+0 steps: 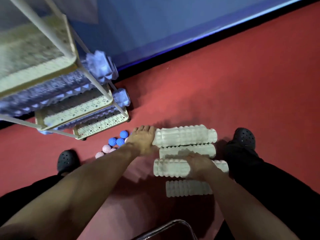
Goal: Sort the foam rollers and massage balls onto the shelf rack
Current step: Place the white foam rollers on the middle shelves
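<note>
Several white ridged foam rollers lie side by side on the red floor between my feet. My left hand (142, 138) grips the left end of the farthest white roller (187, 135). My right hand (199, 164) wraps over the third white roller (170, 168), with another roller (187, 150) between the two and one more (187, 187) nearest me. Blue spiky massage balls (119, 138) and pink ones (105, 150) cluster on the floor left of my left hand. The cream shelf rack (76, 108) stands at the upper left with purple rollers (102, 68) on its shelves.
My black clogs are planted at left (66, 161) and right (245, 137) of the rollers. A blue wall panel (173, 28) with a dark baseboard runs behind the rack. A metal frame bar (173, 224) shows at the bottom edge.
</note>
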